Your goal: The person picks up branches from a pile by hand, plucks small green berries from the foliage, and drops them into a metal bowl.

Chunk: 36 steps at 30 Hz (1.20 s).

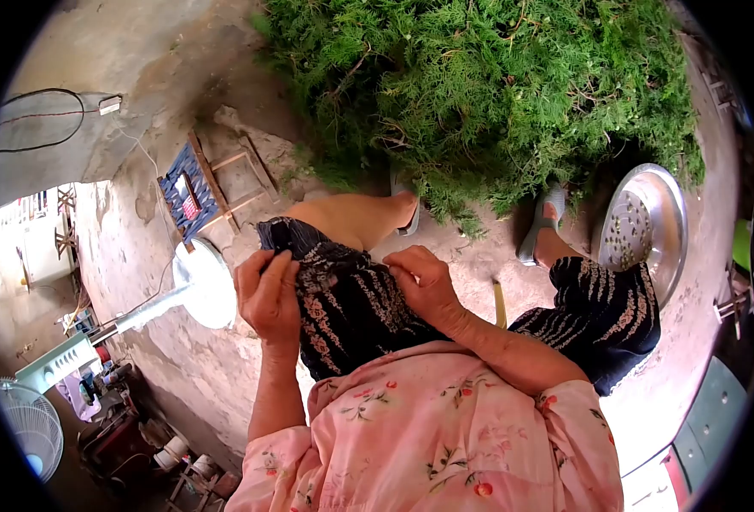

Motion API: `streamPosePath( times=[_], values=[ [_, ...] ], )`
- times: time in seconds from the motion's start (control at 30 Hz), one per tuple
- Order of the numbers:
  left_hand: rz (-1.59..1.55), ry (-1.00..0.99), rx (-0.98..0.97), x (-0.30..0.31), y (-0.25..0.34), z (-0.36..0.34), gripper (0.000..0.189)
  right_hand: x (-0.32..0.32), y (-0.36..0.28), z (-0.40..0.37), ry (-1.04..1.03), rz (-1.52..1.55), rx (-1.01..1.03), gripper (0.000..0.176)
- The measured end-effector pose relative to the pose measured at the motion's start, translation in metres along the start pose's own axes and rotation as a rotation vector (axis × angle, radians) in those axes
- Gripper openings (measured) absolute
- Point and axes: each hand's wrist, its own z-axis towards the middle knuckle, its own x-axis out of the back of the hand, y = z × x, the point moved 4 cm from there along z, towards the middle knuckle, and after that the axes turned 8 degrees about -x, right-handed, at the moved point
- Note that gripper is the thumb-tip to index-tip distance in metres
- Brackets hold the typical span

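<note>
Black trousers with a pale floral pattern [351, 320] cover my bent legs, the cloth bunched at the knee on the left. My left hand [268, 294] is closed on the cloth near its hem, thumb and fingers pinched together. On the other side of the same leg, my right hand [421, 286] pinches the cloth's edge between thumb and curled fingers. Below the hem a bare shin shows. A large heap of green leafy branches [496, 94] lies just beyond my feet, which are in grey slippers [530, 235].
A metal basin [671, 222] with small green bits stands by my right foot. At the left are a small wooden stool with a woven seat [191, 192], a standing fan's round base [206, 286] and a fan [31, 427]. A yellow strip [500, 305] lies between my legs.
</note>
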Motion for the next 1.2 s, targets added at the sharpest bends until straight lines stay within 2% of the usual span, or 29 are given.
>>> streamPosePath(
  times=[0.03, 0.1, 0.17, 0.2, 0.23, 0.37, 0.4, 0.43, 0.5, 0.53, 0.57, 0.63, 0.67, 0.73, 0.77, 0.8, 0.83, 0.87, 0.93, 1.07, 1.13, 1.2],
  values=[
    [-0.022, 0.040, -0.034, 0.000, -0.002, 0.004, 0.017, 0.000, 0.003, 0.000, 0.002, 0.013, -0.084, 0.014],
    [-0.075, 0.023, -0.033, -0.002, -0.012, 0.016, 0.016, -0.002, -0.006, 0.002, 0.009, 0.000, -0.063, 0.020],
    [-0.201, -0.007, -0.026, -0.008, -0.020, 0.029, 0.013, -0.009, -0.035, 0.005, -0.018, 0.063, 0.189, 0.027],
    [-0.242, -0.031, 0.039, -0.010, -0.024, 0.038, 0.012, -0.015, -0.046, 0.004, -0.021, -0.019, 0.291, 0.034],
    [-0.234, -0.077, 0.075, -0.013, -0.028, 0.049, 0.010, -0.020, -0.050, 0.004, -0.020, -0.021, 0.292, 0.034],
    [-0.429, -0.360, 0.141, -0.049, -0.051, 0.081, 0.011, -0.034, -0.051, 0.011, -0.014, 0.016, 0.247, 0.033],
    [-0.514, -0.471, 0.184, -0.060, -0.055, 0.082, 0.012, -0.035, -0.048, 0.013, 0.008, 0.102, 0.144, 0.030],
    [-0.514, -0.472, 0.184, -0.065, -0.060, 0.087, 0.012, -0.034, -0.043, 0.014, 0.029, 0.188, 0.040, 0.027],
    [-0.577, -0.748, 0.448, -0.084, -0.078, 0.083, 0.015, -0.032, -0.041, 0.016, 0.058, 0.164, 0.045, 0.026],
    [-0.518, -0.794, 0.310, -0.088, -0.082, 0.085, 0.015, -0.031, -0.039, 0.017, 0.086, 0.141, 0.050, 0.024],
    [-0.518, -0.796, 0.308, -0.092, -0.086, 0.082, 0.015, -0.031, -0.036, 0.017, 0.089, 0.141, 0.049, 0.024],
    [-0.666, -0.734, 0.510, -0.094, -0.093, 0.071, 0.019, -0.032, -0.026, 0.016, 0.105, 0.097, -0.010, 0.020],
    [-0.666, -0.734, 0.510, -0.095, -0.096, 0.064, 0.019, -0.032, -0.024, 0.017, 0.105, 0.098, -0.010, 0.020],
    [-0.862, -0.560, 0.716, -0.090, -0.109, 0.039, 0.027, -0.033, -0.012, 0.020, 0.045, 0.282, -0.220, 0.015],
    [-1.002, -0.564, 0.805, -0.089, -0.114, 0.020, 0.031, -0.032, -0.007, 0.021, 0.051, 0.282, -0.220, 0.015],
    [-1.143, -0.568, 0.895, -0.084, -0.114, 0.001, 0.035, -0.031, -0.004, 0.022, 0.083, 0.147, -0.153, 0.014],
    [-1.171, -0.437, 0.921, -0.071, -0.102, -0.017, 0.036, -0.030, -0.003, 0.020, 0.109, 0.013, -0.086, 0.013],
    [-1.196, -0.302, 0.943, -0.063, -0.092, -0.028, 0.037, -0.030, -0.002, 0.019, 0.109, 0.011, -0.086, 0.013],
    [-1.333, -0.280, 1.006, -0.061, -0.085, -0.049, 0.037, -0.033, 0.011, 0.017, 0.036, 0.255, -0.361, 0.013],
    [-1.568, -0.286, 1.093, -0.071, -0.069, -0.074, 0.038, -0.033, 0.023, 0.015, 0.075, 0.157, -0.341, 0.013],
    [-1.627, -0.286, 1.112, -0.076, -0.065, -0.078, 0.039, -0.029, 0.024, 0.018, 0.128, -0.134, -0.062, 0.011],
    [-1.666, -0.295, 1.124, -0.079, -0.061, -0.080, 0.039, -0.022, 0.028, 0.016, 0.178, -0.236, 0.003, 0.010]
  ],
)
